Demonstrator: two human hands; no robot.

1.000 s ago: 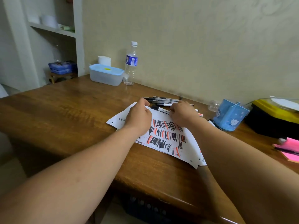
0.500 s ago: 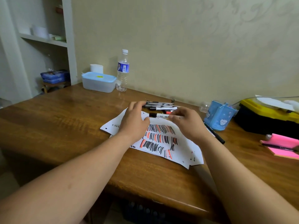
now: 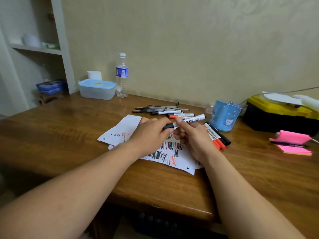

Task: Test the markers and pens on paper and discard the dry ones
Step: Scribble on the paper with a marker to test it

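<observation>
Raised since the earlier frame, both hands are now held over the table [image 3: 69,135], above the paper [image 3: 127,128] already marked with black and red strokes, the pile of pens [image 3: 160,109] lying just beyond. The left hand [image 3: 148,135] is curled round the black cap [image 3: 168,125] and the right hand [image 3: 195,137] pinches the white barrel between thumb and forefinger, so the marker [image 3: 191,120] is carried between them, clear of the sheet. Its long axis runs from lower left up to the right, cap toward the left hand; a pull apart along that line is judged necessary for uncapping.
</observation>
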